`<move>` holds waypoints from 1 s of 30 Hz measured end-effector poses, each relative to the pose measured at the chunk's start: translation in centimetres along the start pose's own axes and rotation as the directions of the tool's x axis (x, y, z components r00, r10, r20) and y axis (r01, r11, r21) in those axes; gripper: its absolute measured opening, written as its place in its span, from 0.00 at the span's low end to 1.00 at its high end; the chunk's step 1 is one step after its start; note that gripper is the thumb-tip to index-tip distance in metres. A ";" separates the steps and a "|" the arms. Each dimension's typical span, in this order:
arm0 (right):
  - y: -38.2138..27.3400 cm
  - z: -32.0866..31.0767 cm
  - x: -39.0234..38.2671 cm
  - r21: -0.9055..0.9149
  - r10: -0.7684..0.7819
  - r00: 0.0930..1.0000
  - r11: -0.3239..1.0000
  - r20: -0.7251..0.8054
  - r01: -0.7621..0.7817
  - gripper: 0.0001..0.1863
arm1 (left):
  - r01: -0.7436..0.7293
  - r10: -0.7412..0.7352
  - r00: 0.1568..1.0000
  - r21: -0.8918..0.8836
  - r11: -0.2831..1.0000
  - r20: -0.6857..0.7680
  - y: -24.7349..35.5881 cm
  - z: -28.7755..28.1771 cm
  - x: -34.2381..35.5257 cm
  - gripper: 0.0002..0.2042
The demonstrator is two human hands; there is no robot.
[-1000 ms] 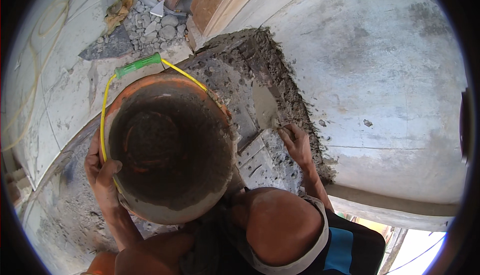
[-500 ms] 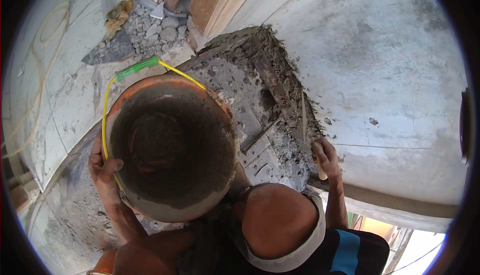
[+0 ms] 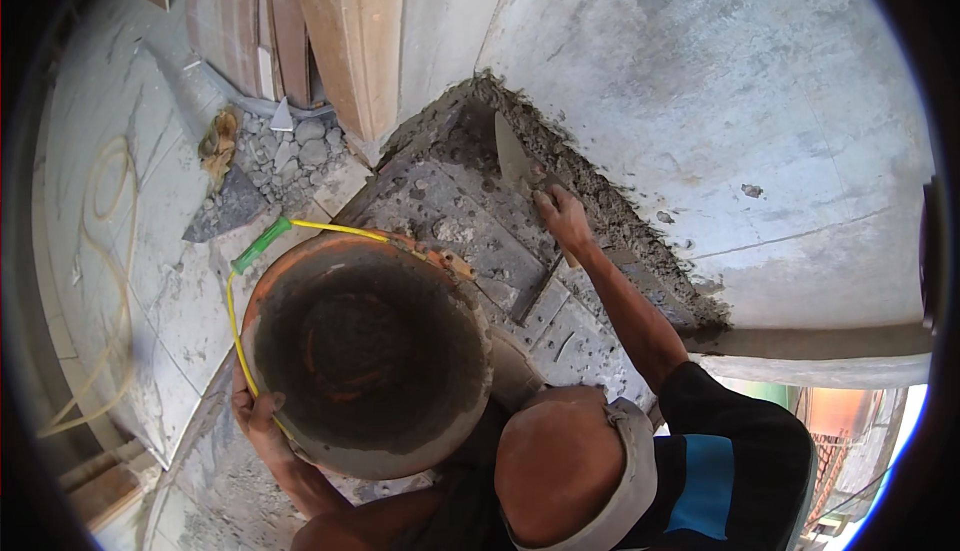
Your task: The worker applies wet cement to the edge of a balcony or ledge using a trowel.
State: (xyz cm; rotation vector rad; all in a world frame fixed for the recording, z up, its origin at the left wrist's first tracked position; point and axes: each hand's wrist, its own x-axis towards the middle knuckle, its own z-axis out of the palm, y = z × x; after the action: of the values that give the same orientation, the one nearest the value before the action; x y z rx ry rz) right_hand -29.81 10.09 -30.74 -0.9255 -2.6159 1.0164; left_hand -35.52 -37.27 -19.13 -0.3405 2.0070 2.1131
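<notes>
My left hand (image 3: pixel 258 411) grips the left rim of a mortar-caked orange bucket (image 3: pixel 470 341), its fingers outside the wall and thumb near the edge. The bucket tilts toward me, showing a dark, wet-looking inside. Its yellow handle (image 3: pixel 232 311) has a green grip (image 3: pixel 262 249) and rests along the far rim. My right hand (image 3: pixel 562 219) is closed around the handle of a pointed trowel (image 3: pixel 511 154). The blade is over the wet grey mortar (image 3: pixel 590 176) along the foot of the wall, close to the corner; whether it touches the mortar I cannot tell.
A pale plastered wall (image 3: pixel 720 131) rises on the right. Broken rubble (image 3: pixel 300 151) lies beyond the bucket, before leaning wooden boards (image 3: pixel 355 41). A looped hose (image 3: pixel 125 241) crosses the light floor tiles at left. Broken tile pieces (image 3: pixel 560 316) lie beneath my right arm.
My right hand has moved forward and left with the trowel, from the near end of the mortar strip toward the corner. My left hand still holds the bucket; the whole view has shifted.
</notes>
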 end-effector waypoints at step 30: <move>-2.7 -13.4 -16.1 0.436 -0.129 0.646 0.832 0.752 -0.342 0.12 | -0.044 0.044 0.999 0.064 0.997 0.011 -0.5 -0.6 0.3 0.32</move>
State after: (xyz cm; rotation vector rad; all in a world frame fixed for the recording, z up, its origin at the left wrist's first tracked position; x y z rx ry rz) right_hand -13.41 5.96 -18.17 -0.5679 -2.5063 2.4981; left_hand -35.60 -37.89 -19.77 -0.2781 2.0900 2.0664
